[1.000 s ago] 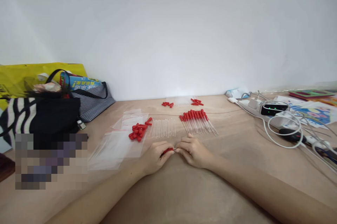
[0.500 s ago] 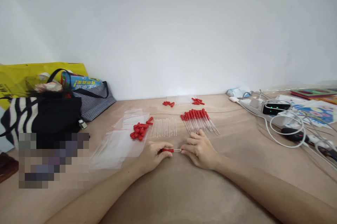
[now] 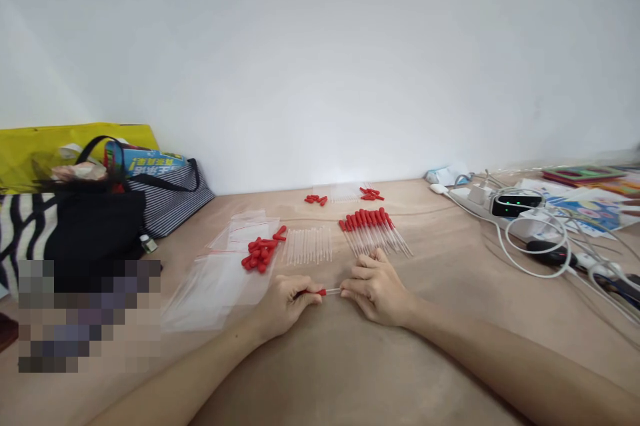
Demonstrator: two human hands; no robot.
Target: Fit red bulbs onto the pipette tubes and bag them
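Observation:
My left hand (image 3: 285,303) is closed around a red rubber bulb (image 3: 321,292), most of which the fingers hide. A clear dropper tube (image 3: 333,291) runs from the bulb's mouth into the pinched fingers of my right hand (image 3: 376,289); its far end is hidden there. Just beyond my right hand lie several droppers (image 3: 373,229) with red bulbs on their tubes, side by side in a row. To their left is a row of bare clear tubes (image 3: 307,245). A pile of loose red bulbs (image 3: 260,254) rests partly on clear zip bags (image 3: 210,289).
Against the wall are more red bulbs (image 3: 316,199) and clear tubes (image 3: 345,193). At left stand a black bag (image 3: 95,233) and a striped bag (image 3: 175,206). A power strip (image 3: 467,203) with looped white cables (image 3: 510,256) lies at right, near papers (image 3: 595,209).
The view has shifted slightly. Less of the red bulb shows between my left fingers now. Both hands keep their grip on the bulb and tube.

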